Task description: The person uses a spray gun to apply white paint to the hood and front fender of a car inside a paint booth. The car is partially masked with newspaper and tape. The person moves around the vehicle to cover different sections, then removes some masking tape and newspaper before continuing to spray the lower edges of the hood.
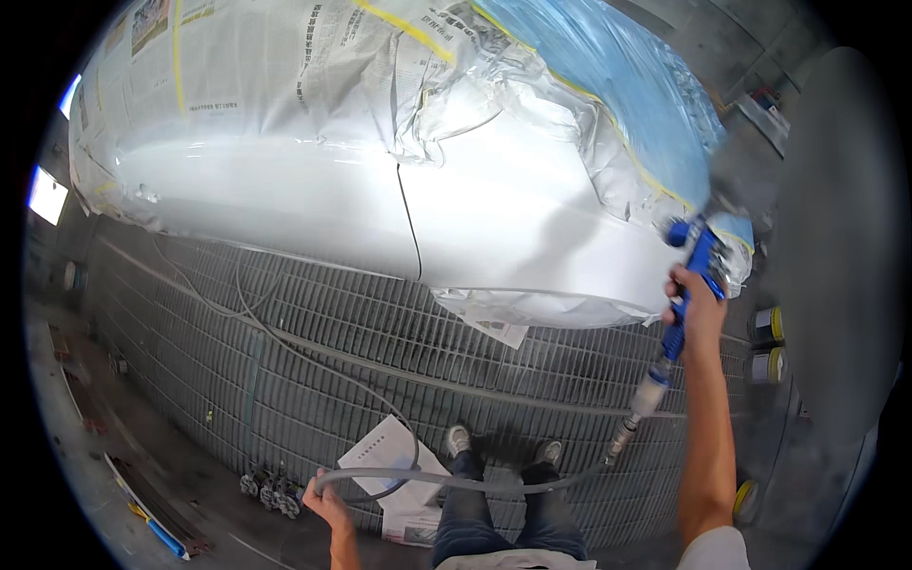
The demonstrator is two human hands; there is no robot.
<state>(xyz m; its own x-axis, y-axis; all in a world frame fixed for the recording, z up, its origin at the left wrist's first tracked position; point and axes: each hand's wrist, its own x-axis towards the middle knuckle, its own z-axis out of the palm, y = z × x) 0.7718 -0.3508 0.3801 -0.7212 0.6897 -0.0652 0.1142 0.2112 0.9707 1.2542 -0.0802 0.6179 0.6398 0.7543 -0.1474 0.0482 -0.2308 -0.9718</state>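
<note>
My right hand [701, 309], at the right, is wrapped round the handle of a blue spray gun [705, 255]. The gun is held beside the right end of a white, freshly glossy car body [285, 195]; its upper part is motion-blurred. Below the handle a clear filter and metal fitting [649, 394] join it to a grey air hose [494, 486]. Low on the left, my left hand [328, 503] grips this hose, which loops back across the floor. Newspaper [256, 57], yellow tape and blue plastic film [617, 81] cover the upper car body.
Metal floor grating [351, 304] lies under my feet. Printed sheets [385, 456] rest on it near my left hand, with several small metal parts [274, 494] beside them. Cans [768, 366] stand at the right, near a large blurred grey shape [845, 266].
</note>
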